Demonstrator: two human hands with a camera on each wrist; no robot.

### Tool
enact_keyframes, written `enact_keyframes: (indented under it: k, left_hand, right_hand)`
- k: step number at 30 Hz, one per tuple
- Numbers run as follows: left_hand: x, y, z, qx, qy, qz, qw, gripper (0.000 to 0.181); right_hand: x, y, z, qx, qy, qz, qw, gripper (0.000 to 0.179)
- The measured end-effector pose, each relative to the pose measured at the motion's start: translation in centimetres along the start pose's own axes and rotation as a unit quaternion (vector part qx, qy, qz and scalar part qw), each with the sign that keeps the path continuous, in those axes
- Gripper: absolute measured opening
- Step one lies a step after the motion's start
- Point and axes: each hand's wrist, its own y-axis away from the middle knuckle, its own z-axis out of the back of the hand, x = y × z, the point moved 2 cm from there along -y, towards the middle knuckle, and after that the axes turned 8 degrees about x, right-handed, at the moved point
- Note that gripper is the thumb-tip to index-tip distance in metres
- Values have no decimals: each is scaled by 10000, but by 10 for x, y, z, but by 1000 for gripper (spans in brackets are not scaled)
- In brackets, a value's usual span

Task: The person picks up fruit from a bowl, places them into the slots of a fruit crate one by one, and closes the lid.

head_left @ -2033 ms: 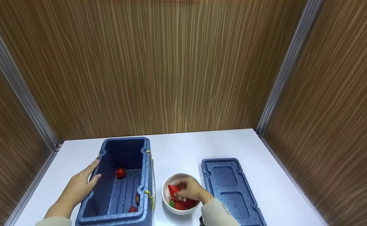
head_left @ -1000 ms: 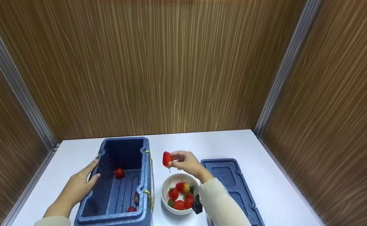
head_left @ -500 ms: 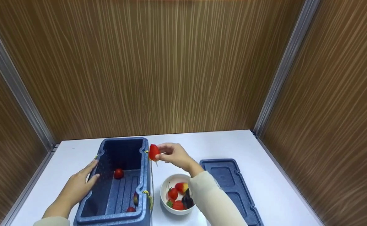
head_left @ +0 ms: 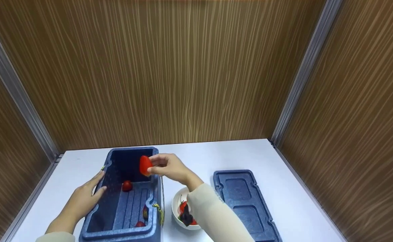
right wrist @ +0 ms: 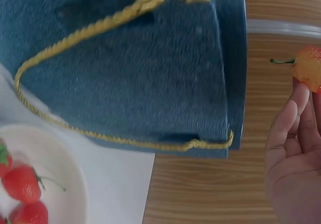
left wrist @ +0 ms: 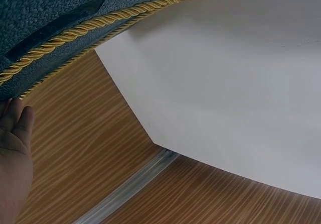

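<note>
My right hand (head_left: pixel 172 168) pinches a red fruit (head_left: pixel 145 165) between thumb and fingers, above the far right part of a deep blue box (head_left: pixel 122 232). In the right wrist view this fruit (right wrist: pixel 308 69) has a yellow-orange end with a thin green stem. Straight fingers of my left hand (head_left: pixel 83 200) rest along the box's left rim; in the left wrist view its fingertips (left wrist: pixel 26 116) touch the box edge. Inside the box lie a red round fruit (head_left: pixel 126 186), another red one (head_left: pixel 140 224) near the front, and a dark red-and-yellow fruit (head_left: pixel 145 212) by the right wall.
A white bowl (head_left: pixel 175 210) with red fruits stands right of the box, partly hidden by my right sleeve. Farther right lies a blue lid (head_left: pixel 238 188) with two recessed panels. Yellow rope (right wrist: pixel 75 34) hangs on the box's sides. Wood-grain walls (head_left: pixel 189 74) enclose the table.
My right hand has lifted the fruit out of the bowl and carried it left, past the box's right rim and over its inside. My left hand stays at the left rim.
</note>
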Motion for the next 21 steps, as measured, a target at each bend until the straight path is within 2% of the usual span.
enact_keyframes:
  k: [10, 21]
  left_hand:
    - [2, 0, 0, -44, -8, 12, 10000, 54]
    - [0, -1, -1, 9, -24, 85, 10000, 54]
  right_hand:
    - [11, -10, -32, 222, -203, -219, 9993, 30]
    - [12, -16, -61, 739, -328, -276, 9963, 29]
